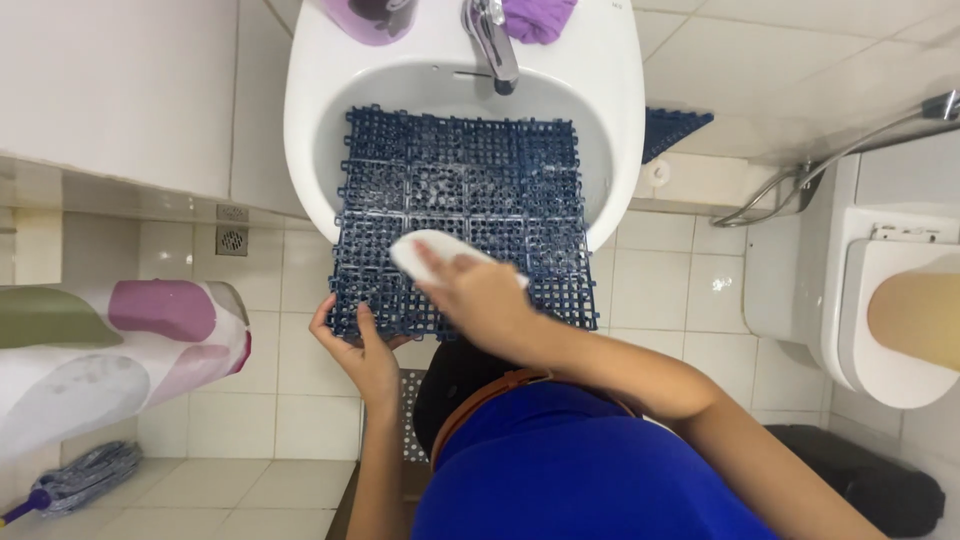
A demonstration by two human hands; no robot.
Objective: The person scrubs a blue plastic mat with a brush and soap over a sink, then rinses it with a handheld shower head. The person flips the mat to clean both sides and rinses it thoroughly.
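Overhead, a tiled bathroom: white sink [300, 130] with chrome tap [490, 40], toilet [890, 310] at one side. A dark blue grid mat [470, 170] lies tilted across the basin, its near edge overhanging. The left hand [362, 350] clamps that near corner; the right hand [480, 290] presses a white scrubber [420, 250] onto the mat, fingers closed around it

A blue grid mat [460, 190] lay across a white sink [300, 120]. The left hand [362, 350] gripped its near edge while the right hand [480, 295] pressed a white brush [425, 250] onto it.
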